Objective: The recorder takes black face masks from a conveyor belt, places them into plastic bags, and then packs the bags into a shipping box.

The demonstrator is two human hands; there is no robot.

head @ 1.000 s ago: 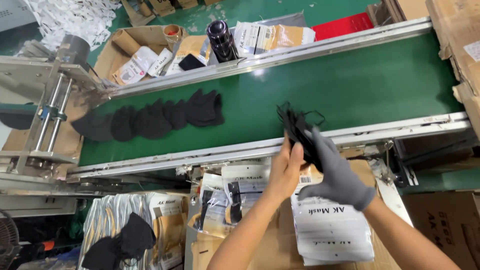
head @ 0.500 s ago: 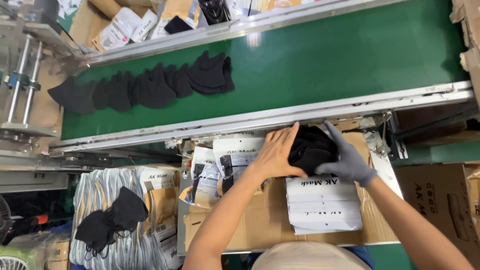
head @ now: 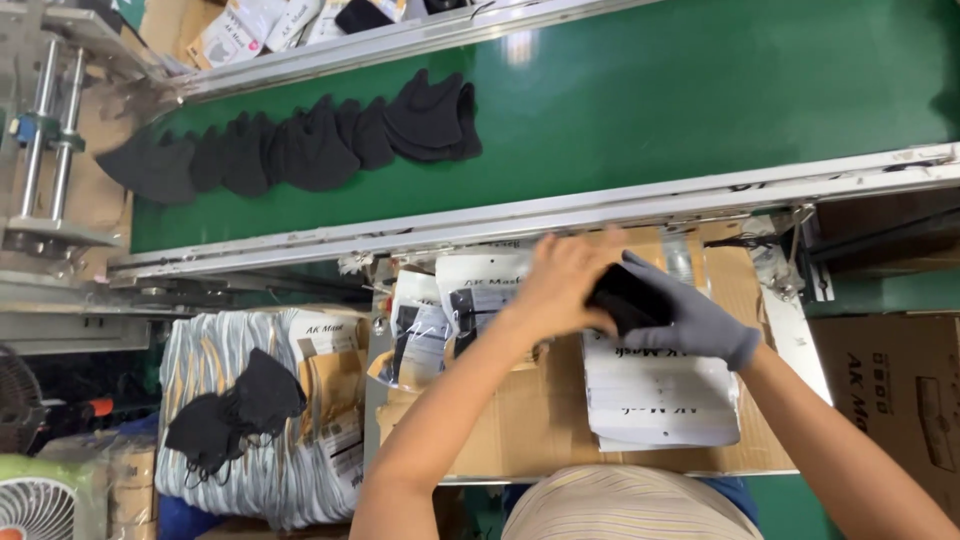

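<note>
Green conveyor belt [head: 650,110] runs across the top; everything else placed relative to it.

Both hands just below the belt's near rail, over a cardboard work surface [head: 520,420]. Left hand [head: 560,285] bare, right hand [head: 690,320] in a grey glove. Between them a small bundle of black masks [head: 622,298] — the left palm lies over one end, the gloved fingers curl under and around the other, so the bundle is pressed between the two hands. Fingers closed on it, not spread.

Directly under the hands, further from the belt: a stack of white printed pouches [head: 660,400], flat. More pouches [head: 450,310] stand loosely to the left of it.

On the belt itself, toward its left end, a row of black masks [head: 310,145] lies overlapped like roof tiles.

Below the belt at far left, a pile of striped bags [head: 250,410] with a few loose black masks [head: 235,410] on top.

Handling judgement: the bundle looks light, soft and compressible, likely to fan apart — best squeezed flat across the middle, not taken by the ear loops.
</note>
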